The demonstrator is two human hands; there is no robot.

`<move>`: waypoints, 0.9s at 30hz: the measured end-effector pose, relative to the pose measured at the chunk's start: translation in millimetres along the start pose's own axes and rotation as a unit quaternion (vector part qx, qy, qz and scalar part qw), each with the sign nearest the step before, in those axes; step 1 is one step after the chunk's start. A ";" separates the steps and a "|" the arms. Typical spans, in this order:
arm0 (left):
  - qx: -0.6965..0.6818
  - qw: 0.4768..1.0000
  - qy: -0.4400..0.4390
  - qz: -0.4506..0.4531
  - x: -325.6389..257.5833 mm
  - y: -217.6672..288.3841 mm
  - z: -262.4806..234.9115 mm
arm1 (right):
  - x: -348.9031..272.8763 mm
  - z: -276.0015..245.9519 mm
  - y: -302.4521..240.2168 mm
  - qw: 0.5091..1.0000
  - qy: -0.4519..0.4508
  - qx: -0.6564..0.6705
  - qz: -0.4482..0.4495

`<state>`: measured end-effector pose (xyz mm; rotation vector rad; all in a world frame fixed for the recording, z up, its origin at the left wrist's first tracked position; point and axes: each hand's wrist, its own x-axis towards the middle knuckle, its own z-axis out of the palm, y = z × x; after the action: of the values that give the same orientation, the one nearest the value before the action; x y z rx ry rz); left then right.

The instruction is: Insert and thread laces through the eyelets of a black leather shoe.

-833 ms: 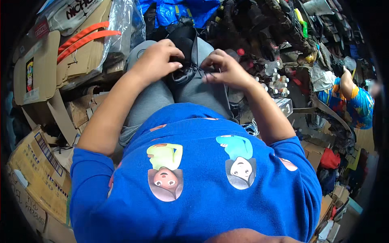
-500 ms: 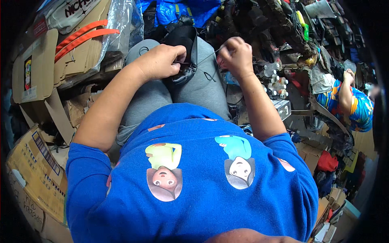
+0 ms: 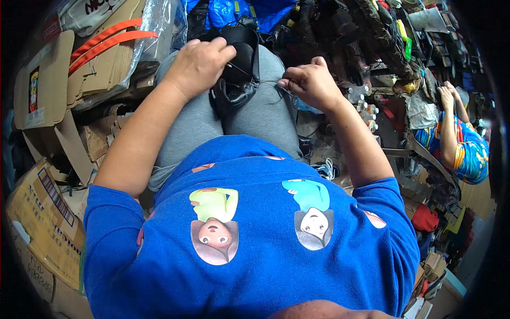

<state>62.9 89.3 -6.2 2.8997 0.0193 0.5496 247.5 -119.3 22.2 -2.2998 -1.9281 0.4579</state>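
A black shoe [image 3: 240,74] rests on my lap between my knees in grey trousers. My left hand [image 3: 199,64] lies over the shoe's left side and grips it. My right hand [image 3: 311,82] is to the right of the shoe, its fingers pinched on a thin dark thread [image 3: 265,82] that runs taut from the shoe. Whether a needle is in those fingers is too small to tell.
Cardboard boxes [image 3: 42,212] and a plastic-wrapped bundle with orange straps [image 3: 109,40] crowd my left. A blue bag [image 3: 249,10] lies beyond my knees. Heaps of dark shoes and goods [image 3: 366,37] fill the right, where another person in a blue patterned top [image 3: 465,143] sits.
My right hand went from the shoe up and to the right, drawing the thread out, and has now come down a little. My left hand stays on the shoe.
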 end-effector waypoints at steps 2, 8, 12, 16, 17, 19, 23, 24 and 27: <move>0.040 0.999 0.015 -0.034 1.5 -12.9 -9.2 | 1.8 6.2 5.5 1.000 0.014 -0.018 -0.013; -0.715 0.613 0.081 -0.327 -3.7 -14.1 -19.0 | 1.3 29.8 15.7 0.999 0.038 0.024 -0.023; -0.915 0.356 0.029 -0.185 -11.7 -1.0 -1.6 | 0.9 38.4 22.1 0.996 0.063 0.058 -0.040; -0.904 0.353 -0.005 -0.243 -37.2 -33.7 2.4 | -11.2 51.5 14.4 0.995 0.077 0.048 -0.046; -0.875 0.370 0.020 -0.311 -36.6 -28.5 -0.5 | -12.6 54.8 16.1 0.995 0.079 0.049 -0.045; -0.777 0.460 0.049 -0.427 -35.5 -23.3 -20.5 | -18.8 60.6 19.8 0.767 0.004 0.591 0.250; -0.522 0.741 -0.108 -0.409 -80.0 -65.2 -66.8 | -60.5 54.5 69.5 0.644 0.034 0.719 0.261; -0.567 0.712 -0.041 -0.413 -92.9 -69.2 -76.5 | -79.1 61.2 96.0 0.742 0.010 0.610 0.280; -0.616 0.665 0.099 -0.410 -125.2 -76.6 -92.4 | -93.7 34.0 119.8 0.915 -0.187 0.150 0.324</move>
<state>-85.6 175.4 18.5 1.2517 0.6590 0.4066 336.4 -237.3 -27.4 -2.7168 -1.0159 1.2363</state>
